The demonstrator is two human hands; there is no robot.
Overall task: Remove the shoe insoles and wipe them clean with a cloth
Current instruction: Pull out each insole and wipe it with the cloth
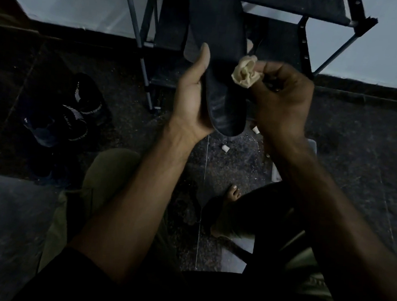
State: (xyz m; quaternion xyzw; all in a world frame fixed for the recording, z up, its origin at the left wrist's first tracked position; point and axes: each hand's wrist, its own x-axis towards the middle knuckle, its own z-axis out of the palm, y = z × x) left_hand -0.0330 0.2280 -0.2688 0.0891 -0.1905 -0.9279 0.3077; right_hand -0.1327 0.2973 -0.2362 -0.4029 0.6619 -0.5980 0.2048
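Dim light covers a dark speckled floor where we sit, a pale wall behind. Our insole stands nearly upright in the middle, heel end near us, toe end pointing far toward the shoe rack. Our left hand cups its left edge, thumb lying up along the surface and fingers hidden behind. Our right hand is curled tight around a bunched beige cloth, which sits just at the insole's right edge; we cannot tell whether it touches. Far left on the floor lie two dark shoes. Small white bits are scattered below our hands. We judge the insole could bend or slip from such a one-sided hold if we wipe hard.
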